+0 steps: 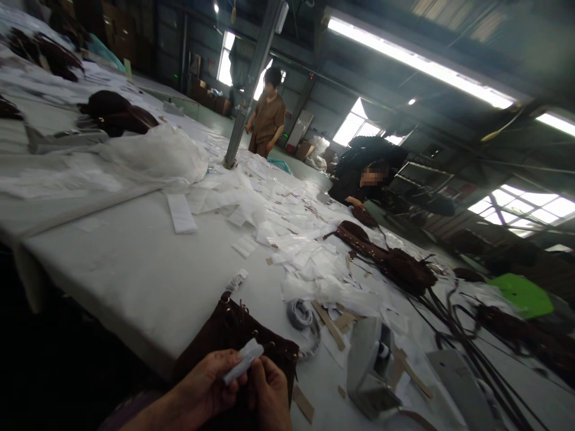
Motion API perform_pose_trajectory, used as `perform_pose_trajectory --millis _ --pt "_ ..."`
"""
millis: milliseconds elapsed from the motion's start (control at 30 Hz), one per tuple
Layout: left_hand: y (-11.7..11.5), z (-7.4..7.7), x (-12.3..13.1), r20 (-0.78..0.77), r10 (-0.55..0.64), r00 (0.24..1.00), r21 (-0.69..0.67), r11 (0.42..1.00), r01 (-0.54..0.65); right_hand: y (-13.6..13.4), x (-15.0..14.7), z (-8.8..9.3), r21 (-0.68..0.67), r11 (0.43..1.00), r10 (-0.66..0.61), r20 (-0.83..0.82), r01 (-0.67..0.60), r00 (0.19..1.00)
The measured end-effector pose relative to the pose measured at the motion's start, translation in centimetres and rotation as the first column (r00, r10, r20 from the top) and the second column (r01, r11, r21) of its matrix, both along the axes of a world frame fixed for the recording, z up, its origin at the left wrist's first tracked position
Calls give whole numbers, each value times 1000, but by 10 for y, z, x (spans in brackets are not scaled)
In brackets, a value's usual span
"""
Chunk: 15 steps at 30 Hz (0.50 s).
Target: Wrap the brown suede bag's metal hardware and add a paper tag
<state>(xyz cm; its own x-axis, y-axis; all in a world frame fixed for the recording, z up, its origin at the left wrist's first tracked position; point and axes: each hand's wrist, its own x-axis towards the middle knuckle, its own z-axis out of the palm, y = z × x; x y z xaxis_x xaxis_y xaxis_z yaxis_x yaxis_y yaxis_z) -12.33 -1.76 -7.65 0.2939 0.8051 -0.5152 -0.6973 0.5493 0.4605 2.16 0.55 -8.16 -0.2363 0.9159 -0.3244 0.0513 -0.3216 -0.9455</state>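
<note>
At the front edge of the table, a dark brown bag (206, 335) with small gold-coloured eyelets lies under my hands. My left hand (215, 377) pinches a small strip of white wrapping (245, 361) between thumb and fingers. Close beside it, my right hand (270, 389) is closed with its fingertips at the strip's other end. What the strip wraps, if anything, is hidden. Another white-wrapped piece (237, 279) sticks out beyond the bag's top corner. Right of the bag lies a coiled grey-white roll (300, 314).
A grey tape dispenser (371, 371) stands to the right among paper scraps. White sheets (309, 257) cover the table's middle, with more brown bags (386, 254) and long straps beyond. A metal post (251, 90) rises from the table. Two people work farther off.
</note>
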Motion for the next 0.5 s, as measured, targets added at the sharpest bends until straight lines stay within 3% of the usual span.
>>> perform_pose_trajectory --millis 100,167,267,400,500 --pt "0 0 1 -208 -21 978 178 982 59 -1 -3 1 13 999 -41 -7 41 999" --pt "0 1 1 -403 13 915 301 946 119 0 -6 4 -1 999 -45 -38 45 998" --pt "-3 0 0 -539 60 840 351 923 159 2 -13 9 -50 999 -19 -156 11 988" --pt "-8 0 -4 -515 33 857 303 942 145 1 -17 8 -68 996 -65 -206 52 976" --pt "-12 6 -8 -261 -35 965 170 982 82 0 -17 3 -64 995 -88 -152 79 984"
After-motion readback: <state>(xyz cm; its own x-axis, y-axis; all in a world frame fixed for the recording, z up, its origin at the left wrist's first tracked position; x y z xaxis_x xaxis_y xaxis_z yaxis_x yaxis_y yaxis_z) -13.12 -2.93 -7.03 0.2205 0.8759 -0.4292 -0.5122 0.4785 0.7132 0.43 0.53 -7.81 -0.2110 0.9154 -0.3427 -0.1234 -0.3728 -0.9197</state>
